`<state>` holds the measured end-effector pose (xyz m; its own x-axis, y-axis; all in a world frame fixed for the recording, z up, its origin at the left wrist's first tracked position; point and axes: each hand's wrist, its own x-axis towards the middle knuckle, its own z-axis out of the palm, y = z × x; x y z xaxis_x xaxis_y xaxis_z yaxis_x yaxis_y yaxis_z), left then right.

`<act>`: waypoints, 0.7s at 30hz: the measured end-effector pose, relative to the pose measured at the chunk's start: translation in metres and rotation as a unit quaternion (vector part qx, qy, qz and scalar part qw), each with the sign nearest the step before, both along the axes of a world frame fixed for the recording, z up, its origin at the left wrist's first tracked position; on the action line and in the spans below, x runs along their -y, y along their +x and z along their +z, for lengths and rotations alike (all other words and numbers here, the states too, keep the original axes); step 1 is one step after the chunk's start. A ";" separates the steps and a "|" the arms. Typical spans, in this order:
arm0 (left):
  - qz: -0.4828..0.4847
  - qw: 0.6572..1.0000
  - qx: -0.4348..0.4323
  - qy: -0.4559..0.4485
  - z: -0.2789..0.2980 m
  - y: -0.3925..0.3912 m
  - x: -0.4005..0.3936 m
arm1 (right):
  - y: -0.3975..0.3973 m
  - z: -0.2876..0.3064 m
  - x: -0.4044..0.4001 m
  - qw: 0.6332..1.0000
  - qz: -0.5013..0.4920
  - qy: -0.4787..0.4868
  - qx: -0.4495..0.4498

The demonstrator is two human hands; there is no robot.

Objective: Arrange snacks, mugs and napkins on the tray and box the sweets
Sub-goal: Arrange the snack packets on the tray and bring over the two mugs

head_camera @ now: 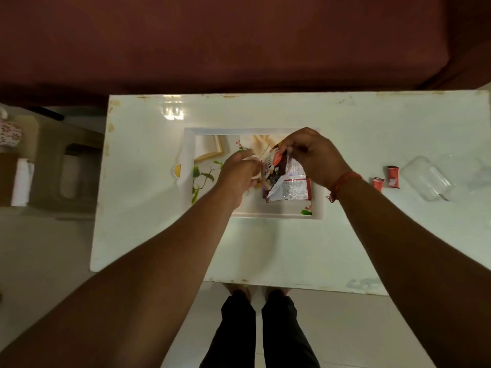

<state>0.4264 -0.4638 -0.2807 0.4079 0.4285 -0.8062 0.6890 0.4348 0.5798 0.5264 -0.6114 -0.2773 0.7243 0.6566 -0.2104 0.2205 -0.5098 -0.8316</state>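
Over the tray (pixel 187 155) on the table (pixel 292 248), the right hand (pixel 316 158) pinches the snack packet (pixel 279 176) by its top corner, held upright, probably for opening or placing. The left hand (pixel 239 171) meets the packet's edge; its grip cannot be judged. Two sweets (pixel 385 179) lie beside a clear box (pixel 425 179), unboxed.

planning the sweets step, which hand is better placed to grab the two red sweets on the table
Right. The two red sweets lie just beyond the right hand, beside the clear box; the left hand is across the tray.
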 end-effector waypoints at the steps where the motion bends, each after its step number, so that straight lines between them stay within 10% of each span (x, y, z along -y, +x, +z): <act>1: -0.001 1.000 0.007 0.001 -0.002 0.010 0.005 | 0.004 -0.005 0.002 0.998 -0.049 -0.005 -0.026; 21: -0.116 0.957 0.219 0.154 0.001 0.021 0.106 | 0.008 -0.019 -0.001 0.926 -0.348 0.009 -0.146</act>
<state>0.4474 -0.5702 -0.2800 0.7904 0.4752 -0.3866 0.4087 0.0610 0.9106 0.5343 -0.6105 -0.2963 0.8871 0.0578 -0.4580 -0.3921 -0.4290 -0.8137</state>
